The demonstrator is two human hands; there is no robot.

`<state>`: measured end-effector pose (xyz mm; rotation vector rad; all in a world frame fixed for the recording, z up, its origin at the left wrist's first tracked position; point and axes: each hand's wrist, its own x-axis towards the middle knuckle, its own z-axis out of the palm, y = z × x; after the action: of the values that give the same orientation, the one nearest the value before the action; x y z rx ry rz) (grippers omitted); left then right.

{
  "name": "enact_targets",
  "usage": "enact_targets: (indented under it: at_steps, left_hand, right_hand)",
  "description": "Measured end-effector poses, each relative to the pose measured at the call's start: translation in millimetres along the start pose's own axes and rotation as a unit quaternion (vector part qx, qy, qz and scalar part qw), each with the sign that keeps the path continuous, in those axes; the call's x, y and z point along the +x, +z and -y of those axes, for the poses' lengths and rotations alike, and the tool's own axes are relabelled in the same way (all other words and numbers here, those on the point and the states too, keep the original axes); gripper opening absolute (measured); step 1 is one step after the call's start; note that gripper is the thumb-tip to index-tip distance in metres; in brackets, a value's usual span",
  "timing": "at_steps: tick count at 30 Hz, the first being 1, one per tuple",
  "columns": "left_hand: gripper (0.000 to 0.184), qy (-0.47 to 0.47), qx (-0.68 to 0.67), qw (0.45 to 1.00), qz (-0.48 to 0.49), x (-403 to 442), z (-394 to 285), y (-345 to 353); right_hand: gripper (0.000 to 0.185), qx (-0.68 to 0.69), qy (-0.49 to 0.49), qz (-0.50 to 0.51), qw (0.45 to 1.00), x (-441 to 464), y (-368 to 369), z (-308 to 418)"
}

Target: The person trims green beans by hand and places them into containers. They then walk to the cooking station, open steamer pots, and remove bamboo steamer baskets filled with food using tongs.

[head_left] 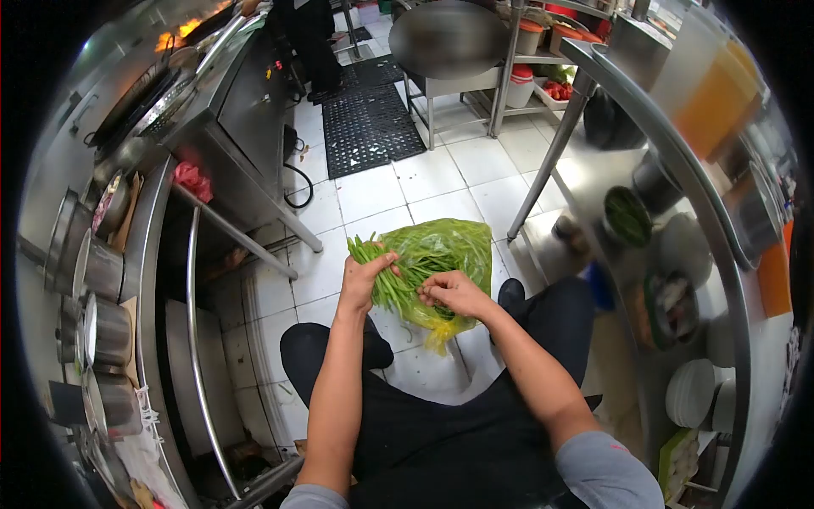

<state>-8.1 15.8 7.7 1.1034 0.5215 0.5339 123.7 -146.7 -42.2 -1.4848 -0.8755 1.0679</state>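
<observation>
A bunch of long green beans [386,293] is gripped in my left hand [370,276], its stems fanning out above and below the fingers. My right hand [449,293] is just to the right, fingers pinched together over the greens; what they hold, if anything, is too small to make out. Beneath and beyond both hands lies a yellow-green plastic bag [466,242] with more green stalks inside. Its bunched yellow end [439,333] points toward me, between my knees.
A steel shelf unit [678,140] with pots and bowls stands on the right. Along the left run a counter [153,229] with steel containers and a stove with flames. Ahead, a person in dark clothes [309,42] stands by a black mat [369,119].
</observation>
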Motion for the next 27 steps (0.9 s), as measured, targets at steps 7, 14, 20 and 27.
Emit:
enact_targets:
  at_steps: [7, 14, 20, 27]
  left_hand:
    - [0.02, 0.032, 0.012, 0.999, -0.019, 1, 2, -4]
    - [0.021, 0.046, -0.094, 0.994, -0.033, 1, -16, -14]
    - [0.02, 0.033, -0.017, 0.999, 0.02, -3, -13, -4]
    - [0.023, 0.116, 0.299, 0.943, 0.088, -12, 19, 28]
  right_hand:
    - [0.026, -0.14, -0.037, -0.175, 0.974, 5, -1, -2]
    - [0.026, -0.387, -0.035, -0.183, 0.903, -1, -1, -4]
    - [0.021, -0.484, 0.042, -0.145, 0.862, 12, 15, -38]
    - [0.03, -0.304, 0.041, -0.075, 0.949, -20, -13, 45]
